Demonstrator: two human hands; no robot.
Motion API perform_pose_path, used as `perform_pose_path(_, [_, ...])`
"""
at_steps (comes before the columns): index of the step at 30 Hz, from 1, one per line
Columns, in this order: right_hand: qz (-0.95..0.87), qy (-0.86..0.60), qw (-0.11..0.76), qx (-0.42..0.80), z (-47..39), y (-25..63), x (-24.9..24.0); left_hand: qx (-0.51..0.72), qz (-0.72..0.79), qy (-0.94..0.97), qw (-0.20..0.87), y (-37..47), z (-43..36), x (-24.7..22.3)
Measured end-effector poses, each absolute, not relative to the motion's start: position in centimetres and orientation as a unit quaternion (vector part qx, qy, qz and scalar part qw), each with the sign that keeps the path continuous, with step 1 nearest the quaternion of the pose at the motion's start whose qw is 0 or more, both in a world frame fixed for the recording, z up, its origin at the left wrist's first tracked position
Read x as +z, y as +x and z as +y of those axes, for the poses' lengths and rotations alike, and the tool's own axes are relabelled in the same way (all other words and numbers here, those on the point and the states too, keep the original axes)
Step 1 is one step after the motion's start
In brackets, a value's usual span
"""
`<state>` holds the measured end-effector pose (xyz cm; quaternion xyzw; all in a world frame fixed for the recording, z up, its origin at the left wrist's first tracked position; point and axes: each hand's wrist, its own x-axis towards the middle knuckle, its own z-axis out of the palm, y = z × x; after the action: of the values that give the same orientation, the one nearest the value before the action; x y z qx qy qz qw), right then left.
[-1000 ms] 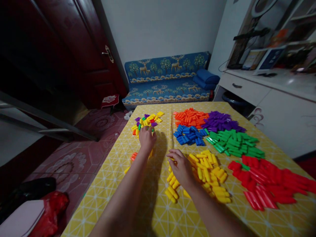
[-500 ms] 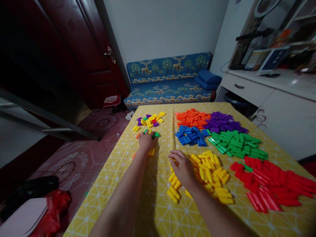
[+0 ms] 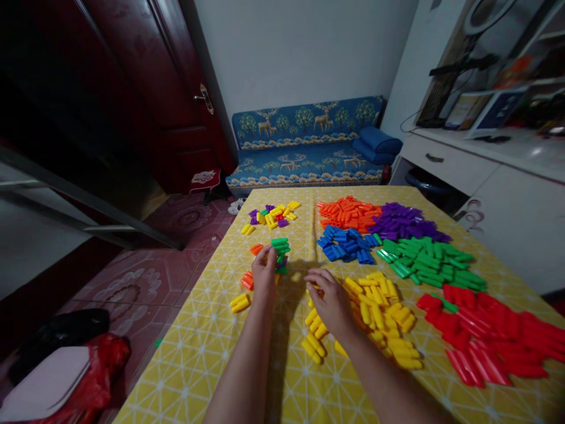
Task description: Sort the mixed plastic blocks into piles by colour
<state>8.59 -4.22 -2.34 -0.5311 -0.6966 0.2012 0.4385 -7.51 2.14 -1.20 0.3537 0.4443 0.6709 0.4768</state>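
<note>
My left hand is closed on green plastic pieces, lifted a little off the table. Orange pieces lie just left of that hand, with a yellow pair nearer to me. Some blue and yellow shows beside the hand, partly hidden by it. Over the left edge of the yellow pile is my right hand, its fingers curved and apart, with nothing visible in them. A mixed group of yellow, purple, green and red pieces lies beyond my left hand.
Sorted piles cover the table's right side: orange, purple, blue, green and red. A patterned yellow cloth covers the table. Behind stand a blue sofa and, rightward, a white cabinet.
My left hand has risen from the table and drawn back toward me with green pieces in it. The right hand has hardly moved. The view has shifted slightly.
</note>
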Motion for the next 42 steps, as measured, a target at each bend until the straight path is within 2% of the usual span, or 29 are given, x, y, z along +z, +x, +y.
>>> perform_pose_path(2, [-0.693, -0.532, 0.441, 0.207, -4.2, 8.6, -2.4, 0.683, 0.384, 0.271, 0.56, -7.6, 2.1, -1.2])
perform_pose_path(5, [-0.693, -0.533, 0.44, 0.207, -4.1, 8.6, -2.6, 0.676, 0.364, 0.193, 0.611, -8.1, 2.2, -1.1])
perform_pose_path(10, [-0.704, -0.532, 0.428, 0.197, -4.0, 8.7, -2.9, 0.607, 0.403, 0.251, 0.638, -8.3, 1.9, -0.7])
perform_pose_path(16, [-0.699, -0.532, 0.432, 0.204, -4.1, 8.7, -2.6, 0.489, 0.481, 0.368, 0.628, -7.1, 1.1, -0.2])
perform_pose_path(22, [-0.678, -0.534, 0.453, 0.222, -4.1, 8.5, -2.6, 0.533, 0.387, 0.376, 0.652, -7.1, 0.5, 0.1])
perform_pose_path(26, [-0.649, -0.529, 0.495, 0.23, -4.1, 8.4, -2.5, 0.487, 0.34, 0.433, 0.678, -7.4, 0.0, 0.5])
perform_pose_path(36, [-0.691, -0.439, 0.503, 0.275, -4.9, 8.1, -0.9, 0.435, 0.331, 0.473, 0.691, -7.0, -0.4, 0.7])
perform_pose_path(42, [-0.644, -0.477, 0.535, 0.267, -4.3, 8.7, -1.2, 0.455, 0.362, 0.471, 0.663, -5.6, -0.6, -0.2])
